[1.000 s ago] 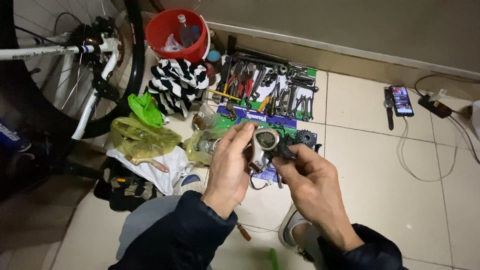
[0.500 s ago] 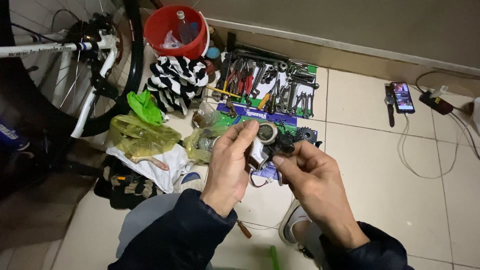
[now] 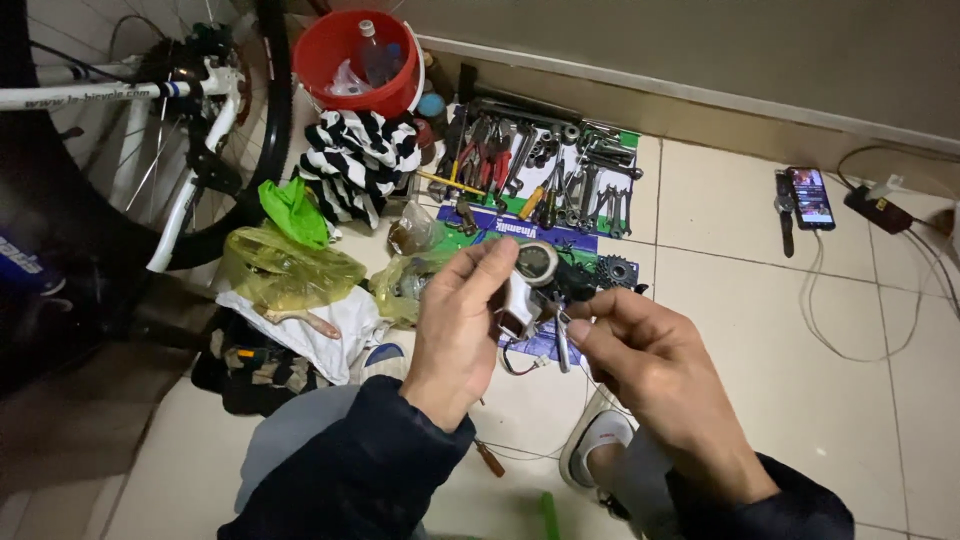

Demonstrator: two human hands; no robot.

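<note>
Part (image 3: 528,285) sits a touch lower and more upright than half a second back; my hands have barely shifted. It's a small grey metal piece with a round, glassy-looking disc on top, thin wires trailing beneath. Left hand (image 3: 462,325) closed around it, thumb and fingertips pinching the disc. Right hand (image 3: 650,365) closed too, pinching a slim metal tool (image 3: 562,345) just beside the part. All held above the floor tiles (image 3: 740,270), in front of the tool mat (image 3: 545,190), striped cloth (image 3: 358,160), red bucket (image 3: 350,75), bike wheel (image 3: 230,150).
</note>
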